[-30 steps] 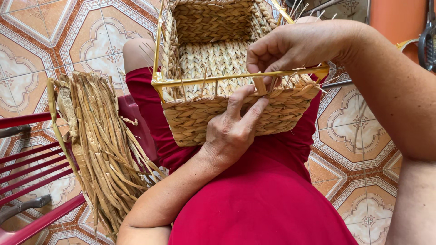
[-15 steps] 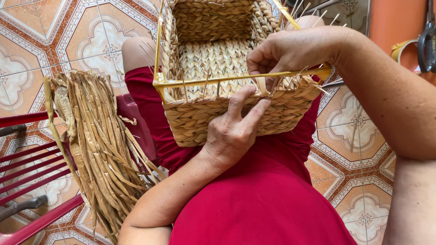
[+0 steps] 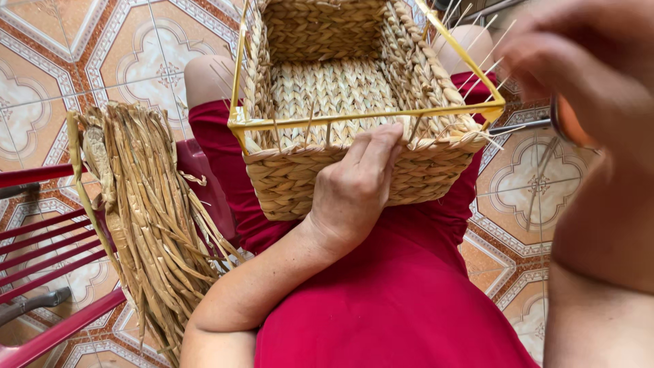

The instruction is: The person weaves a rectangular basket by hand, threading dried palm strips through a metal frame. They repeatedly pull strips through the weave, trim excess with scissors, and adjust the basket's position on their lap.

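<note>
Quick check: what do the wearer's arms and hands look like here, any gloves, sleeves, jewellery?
Both arms are bare, with no sleeves or gloves in view. The left hand shows no rings or wristband. The right hand is close to the camera and motion-blurred, so jewellery there cannot be told. Clothing is red.

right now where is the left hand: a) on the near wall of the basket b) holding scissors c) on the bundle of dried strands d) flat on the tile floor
a: the left hand presses against the near woven wall of the basket, fingers up at the yellow frame, away from the bundle.
</note>
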